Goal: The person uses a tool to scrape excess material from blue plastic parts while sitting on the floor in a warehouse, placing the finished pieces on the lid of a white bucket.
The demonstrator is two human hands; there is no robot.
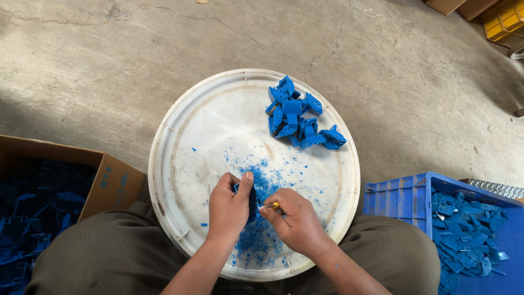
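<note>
My left hand (229,207) grips a small blue plastic part (252,203), mostly hidden under its fingers and thumb. My right hand (295,218) pinches a small tool with a yellow handle (273,206), its tip against the part. Both hands work over a round white lid (180,164) resting on my lap. Blue plastic shavings (259,235) are scattered on the lid beneath my hands. A pile of several blue plastic parts (299,117) lies on the lid's far right side.
A cardboard box (112,183) holding dark blue parts stands at my left. A blue plastic crate (404,199) with several blue parts is at my right. Concrete floor (109,71) lies beyond. A yellow crate (505,19) and brown boxes are at the top right corner.
</note>
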